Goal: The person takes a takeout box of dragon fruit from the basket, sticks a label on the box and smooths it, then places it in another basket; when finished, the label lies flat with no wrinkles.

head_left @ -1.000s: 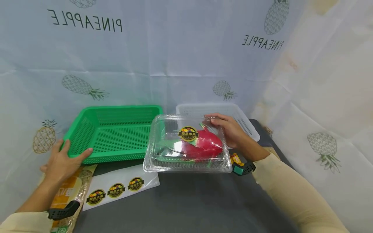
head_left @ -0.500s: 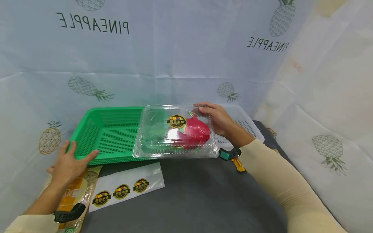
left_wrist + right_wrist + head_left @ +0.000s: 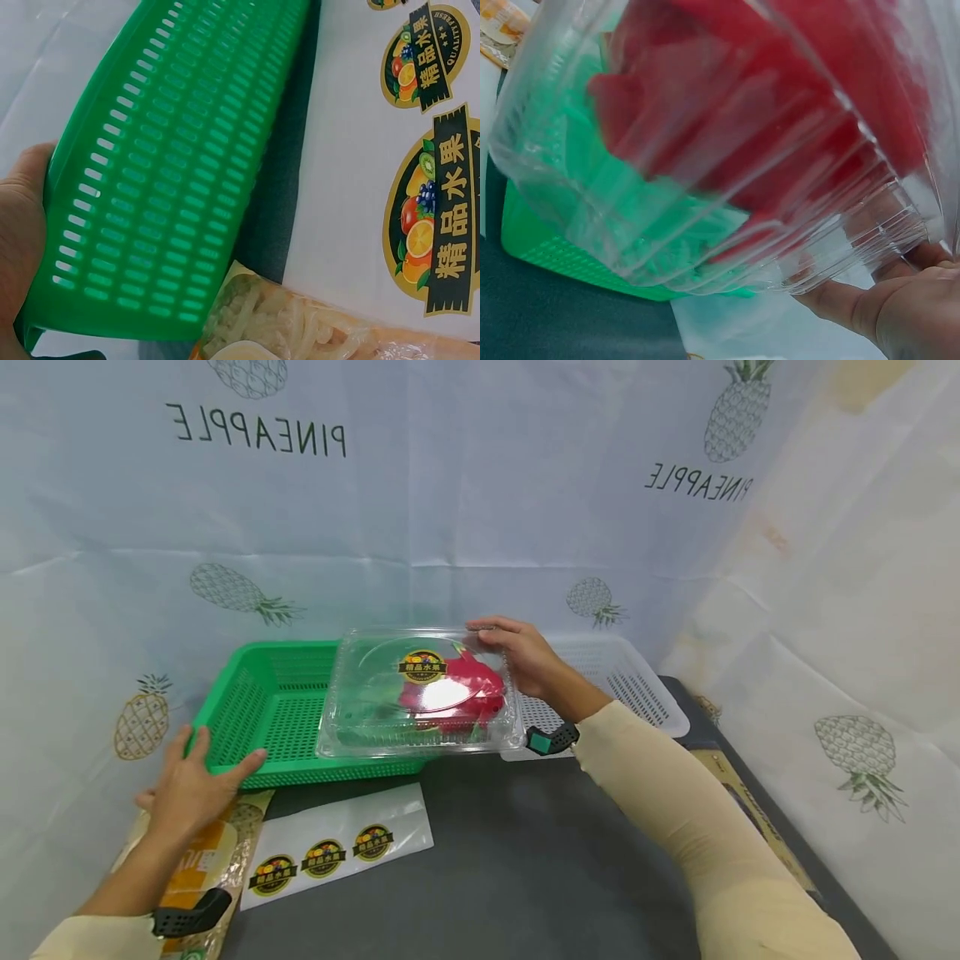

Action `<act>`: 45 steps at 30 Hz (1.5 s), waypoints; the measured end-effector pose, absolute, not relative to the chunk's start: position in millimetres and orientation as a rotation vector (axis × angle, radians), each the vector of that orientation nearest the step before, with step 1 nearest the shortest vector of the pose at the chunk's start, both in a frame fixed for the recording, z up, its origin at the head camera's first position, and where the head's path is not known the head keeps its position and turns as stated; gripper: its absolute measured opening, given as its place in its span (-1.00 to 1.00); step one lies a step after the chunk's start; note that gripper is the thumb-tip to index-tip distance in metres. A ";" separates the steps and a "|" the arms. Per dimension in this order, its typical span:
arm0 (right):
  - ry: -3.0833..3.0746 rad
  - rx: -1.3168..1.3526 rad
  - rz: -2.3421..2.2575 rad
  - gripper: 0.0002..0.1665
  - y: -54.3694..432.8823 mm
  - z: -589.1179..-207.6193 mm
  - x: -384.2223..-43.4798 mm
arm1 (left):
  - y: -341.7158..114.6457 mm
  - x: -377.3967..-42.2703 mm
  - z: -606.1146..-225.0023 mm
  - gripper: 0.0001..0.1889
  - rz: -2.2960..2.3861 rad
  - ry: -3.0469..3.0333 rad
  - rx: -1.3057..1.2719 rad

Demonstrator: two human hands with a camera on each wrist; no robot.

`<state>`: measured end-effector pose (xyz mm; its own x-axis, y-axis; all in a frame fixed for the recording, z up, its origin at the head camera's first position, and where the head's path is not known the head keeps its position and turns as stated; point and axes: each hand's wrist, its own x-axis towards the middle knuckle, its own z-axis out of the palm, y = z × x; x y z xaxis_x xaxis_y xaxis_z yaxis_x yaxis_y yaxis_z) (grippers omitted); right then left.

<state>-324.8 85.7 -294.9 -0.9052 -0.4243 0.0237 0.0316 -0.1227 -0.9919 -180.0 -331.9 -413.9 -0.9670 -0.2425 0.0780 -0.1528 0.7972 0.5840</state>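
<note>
My right hand (image 3: 525,660) grips the right end of a clear plastic clamshell box (image 3: 360,710), which hangs over the right part of a green basket (image 3: 273,693). Inside the box lies a red dragon fruit (image 3: 465,689), and a round black-and-gold label (image 3: 422,667) is on its lid. In the right wrist view, the fingers (image 3: 836,300) hold the edge of the box and the red fruit fills much of it. At the basket's left front corner, my left hand (image 3: 191,789) rests on the rim with fingers spread; in the left wrist view it lies along the outer wall.
A white sheet with several round labels (image 3: 337,843) lies in front of the basket. Beside it, under my left arm, is an orange food bag (image 3: 210,860). A white basket (image 3: 630,677) stands behind my right arm, and a brown package (image 3: 757,818) lies at the right edge.
My right hand has carried the box leftward and back, from in front of the two baskets to over the green one. The left hand stays at the green basket's corner.
</note>
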 end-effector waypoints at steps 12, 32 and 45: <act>1.919 -0.367 -2.115 -0.60 47.7 -303.7 -351.1 | -329.8 -180.5 -413.7 0.11 -0.894 -2.847 0.338; 1.972 -0.371 -1.998 -0.62 -4.6 -341.5 -373.7 | -330.8 -180.0 -414.6 0.10 -0.877 -2.847 0.349; 2.022 -0.447 -1.807 -0.66 -27.8 -363.8 -386.5 | -328.6 -180.6 -415.0 0.12 -0.889 -2.847 0.380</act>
